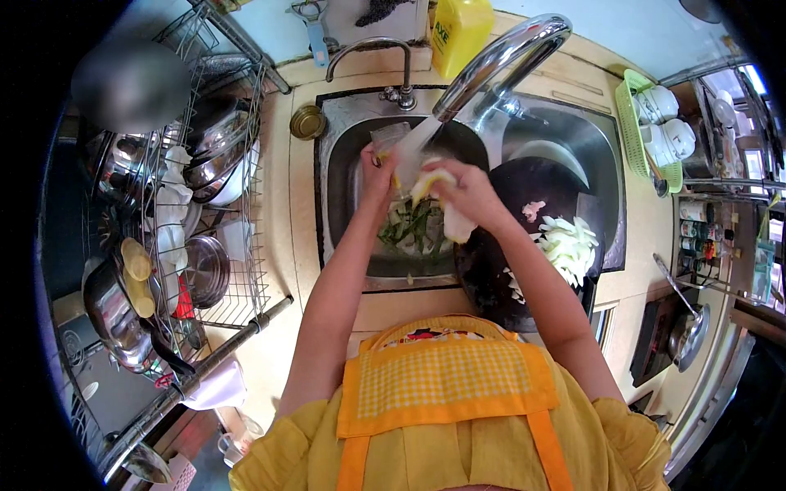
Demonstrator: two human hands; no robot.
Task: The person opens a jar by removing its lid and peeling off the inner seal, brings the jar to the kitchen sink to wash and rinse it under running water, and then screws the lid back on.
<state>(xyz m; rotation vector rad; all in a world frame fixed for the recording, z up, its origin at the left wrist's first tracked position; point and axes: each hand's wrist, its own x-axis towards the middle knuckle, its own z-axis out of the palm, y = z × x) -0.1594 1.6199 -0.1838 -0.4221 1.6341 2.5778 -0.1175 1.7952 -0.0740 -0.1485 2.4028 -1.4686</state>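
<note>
My left hand is closed around a translucent, rectangular thing whose kind I cannot make out, under the tap. My right hand grips a white cloth with yellow edges, which hangs down from the fingers. Water runs from the tall chrome faucet between both hands. Below them, dark green peelings lie in the left basin of the steel sink. Right of my right hand, a round black cutting board bears pale sliced vegetable and a small pink piece.
A wire dish rack with pots and bowls stands at the left. Behind the sink are a smaller tap, a yellow bottle and an open tin. A green basket of white bowls sits at the right.
</note>
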